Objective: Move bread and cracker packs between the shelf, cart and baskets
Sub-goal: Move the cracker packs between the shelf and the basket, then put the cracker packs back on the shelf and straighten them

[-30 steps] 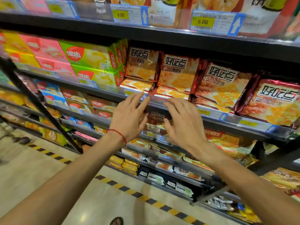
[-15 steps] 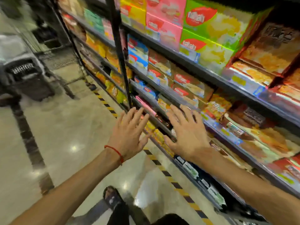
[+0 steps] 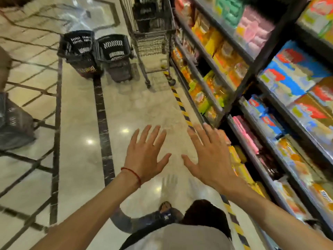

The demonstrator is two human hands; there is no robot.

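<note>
The left hand (image 3: 146, 156) and right hand (image 3: 207, 159) are held out over the floor (image 3: 81, 132), spread flat with fingers straight and apart; nothing is grasped by either. A thin red cord (image 3: 132, 173) is worn on the left wrist.

Two black plastic baskets (image 3: 115, 51) with slotted walls are stood side by side on the floor well ahead; their contents cannot be made out. Just right of them, a wire-mesh cart (image 3: 151, 40) is parked beside the shelf (image 3: 252, 73); something dark is seen high inside it, too blurred to name. Another dark basket (image 3: 16, 123) is cut off at the left edge.

The dark metal shelf tiers are filled with packs (image 3: 221, 51): yellow and orange bags, blue and red boxes, pink and green ones higher up.

The floor is glossy pale stone with dark inlaid lines, and yellow-black striped tape (image 3: 182, 105) is laid along the shelf foot.
</note>
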